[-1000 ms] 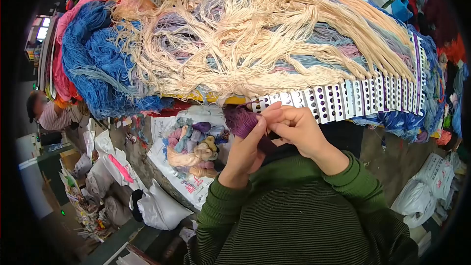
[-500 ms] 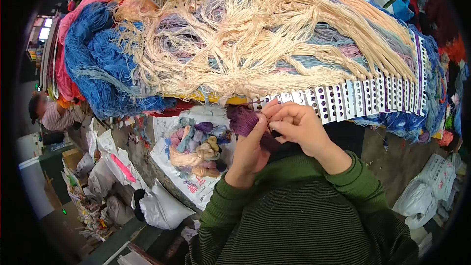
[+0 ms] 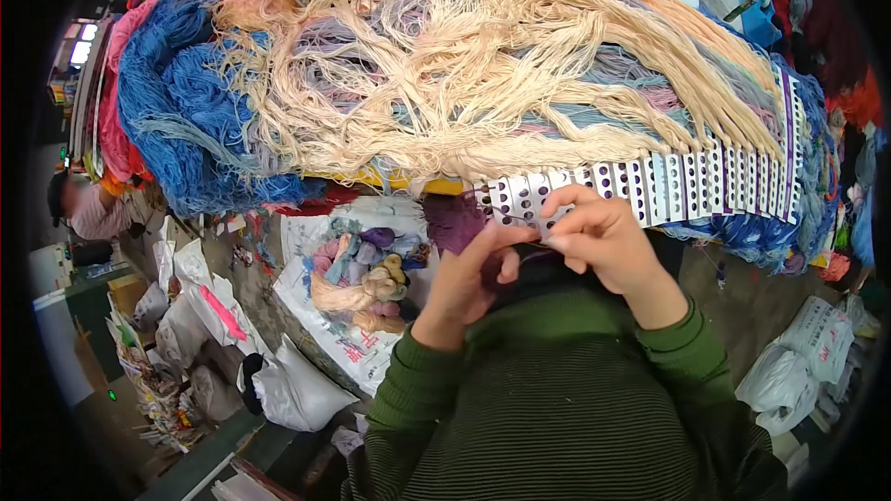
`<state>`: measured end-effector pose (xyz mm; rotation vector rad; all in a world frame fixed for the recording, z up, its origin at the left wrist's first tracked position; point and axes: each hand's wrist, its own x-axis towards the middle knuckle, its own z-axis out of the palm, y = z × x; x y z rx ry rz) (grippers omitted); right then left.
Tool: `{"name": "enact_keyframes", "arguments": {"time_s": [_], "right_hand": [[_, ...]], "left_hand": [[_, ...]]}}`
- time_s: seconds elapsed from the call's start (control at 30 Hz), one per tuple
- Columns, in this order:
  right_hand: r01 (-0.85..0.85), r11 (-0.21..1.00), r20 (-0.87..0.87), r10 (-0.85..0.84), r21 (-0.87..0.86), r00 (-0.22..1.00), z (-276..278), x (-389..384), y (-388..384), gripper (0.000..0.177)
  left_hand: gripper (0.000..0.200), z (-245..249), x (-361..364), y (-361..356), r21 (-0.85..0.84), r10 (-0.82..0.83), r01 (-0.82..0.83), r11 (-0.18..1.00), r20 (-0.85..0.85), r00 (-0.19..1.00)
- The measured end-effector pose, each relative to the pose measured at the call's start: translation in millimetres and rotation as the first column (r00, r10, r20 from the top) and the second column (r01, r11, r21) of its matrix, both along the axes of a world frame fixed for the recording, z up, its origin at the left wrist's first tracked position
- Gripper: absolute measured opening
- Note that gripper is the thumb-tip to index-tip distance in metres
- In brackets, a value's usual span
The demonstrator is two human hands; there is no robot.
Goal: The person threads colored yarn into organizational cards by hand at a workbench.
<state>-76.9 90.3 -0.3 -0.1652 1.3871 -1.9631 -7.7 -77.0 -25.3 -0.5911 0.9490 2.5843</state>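
Touching the left hand [image 3: 467, 280], purple yarn [image 3: 451, 222], beside punched white cards [image 3: 619, 187]

I view both forearms [image 3: 418, 385] angled inward. Left hand [image 3: 459, 280]: one digit [image 3: 506, 237] extended rightward. Right hand [image 3: 610, 248]: fingers [image 3: 599, 215] bent, tips near that digit.

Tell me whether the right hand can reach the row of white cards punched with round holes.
Probably yes: the right hand appears close to the white punched cards, with nothing visible blocking them, though it looks occupied beside the left hand.
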Motion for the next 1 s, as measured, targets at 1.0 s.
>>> {"name": "enact_keyframes", "arguments": {"time_s": [1.0], "right_hand": [[0.503, 0.783, -0.9, 0.161, 0.367, 0.406, -59.6, -14.0, -30.4, 0.01]], "left_hand": [[0.011, -45.3, -39.4, -6.2, -0.744, -0.191, 0.08, 0.663, -0.065, 0.979]]}}
